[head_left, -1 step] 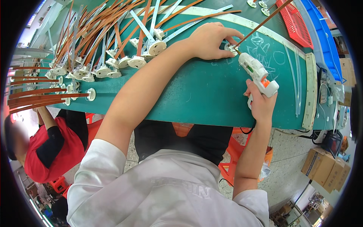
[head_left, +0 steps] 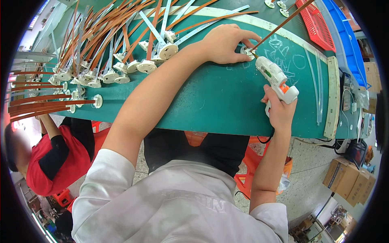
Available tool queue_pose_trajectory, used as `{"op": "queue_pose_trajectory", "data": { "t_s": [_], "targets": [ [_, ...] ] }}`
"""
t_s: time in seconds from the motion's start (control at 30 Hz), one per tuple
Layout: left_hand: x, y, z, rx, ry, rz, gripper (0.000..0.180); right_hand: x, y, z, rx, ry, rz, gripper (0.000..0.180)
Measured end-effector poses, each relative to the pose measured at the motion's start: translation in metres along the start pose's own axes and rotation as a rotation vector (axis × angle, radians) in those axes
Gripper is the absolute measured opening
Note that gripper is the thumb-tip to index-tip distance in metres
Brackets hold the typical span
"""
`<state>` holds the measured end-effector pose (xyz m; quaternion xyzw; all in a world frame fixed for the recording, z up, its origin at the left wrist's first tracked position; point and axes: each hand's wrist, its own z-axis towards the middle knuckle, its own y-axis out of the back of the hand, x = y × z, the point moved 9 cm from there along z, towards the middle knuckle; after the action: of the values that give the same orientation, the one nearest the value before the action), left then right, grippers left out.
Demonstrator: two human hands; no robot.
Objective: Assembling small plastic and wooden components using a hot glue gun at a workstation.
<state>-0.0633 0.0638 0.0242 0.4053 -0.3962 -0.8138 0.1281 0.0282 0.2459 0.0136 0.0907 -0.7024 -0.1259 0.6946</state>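
Observation:
My left hand (head_left: 225, 43) is closed on the edge of a small round white base (head_left: 246, 51), thumb and fingers at its left side. From this base a long thin brown strip (head_left: 283, 23) rises toward the upper right. A white hot glue gun (head_left: 272, 73) with an orange part is gripped in my right hand (head_left: 280, 110). Its nozzle points up and left, right at the base beside the foot of the strip. Whether the tip touches cannot be made out. Glue at that spot is too small to see.
Many white round bases (head_left: 146, 66) with brown and silver strips crowd the left of the green table (head_left: 202, 101). Clear sticks (head_left: 318, 93) lie at right, near a raised edge strip (head_left: 332, 97). A red basket (head_left: 316, 26) and blue tray (head_left: 348, 40) stand beyond. A person (head_left: 60, 162) sits at left.

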Motion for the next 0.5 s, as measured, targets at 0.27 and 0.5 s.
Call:
{"op": "queue_pose_trajectory", "data": {
  "t_s": [0.27, 0.5],
  "targets": [
    [0.0002, -0.0020, 0.0002, 0.035, -0.023, 0.016, 0.058, -0.0014, 0.0011, 0.0009, -0.010, -0.016, 0.002, 0.012],
    [-0.0032, 0.0004, -0.0014, 0.030, -0.050, 0.004, 0.056, -0.0034, -0.0008, 0.0012, -0.001, -0.041, 0.023, 0.012]
  ]
}}
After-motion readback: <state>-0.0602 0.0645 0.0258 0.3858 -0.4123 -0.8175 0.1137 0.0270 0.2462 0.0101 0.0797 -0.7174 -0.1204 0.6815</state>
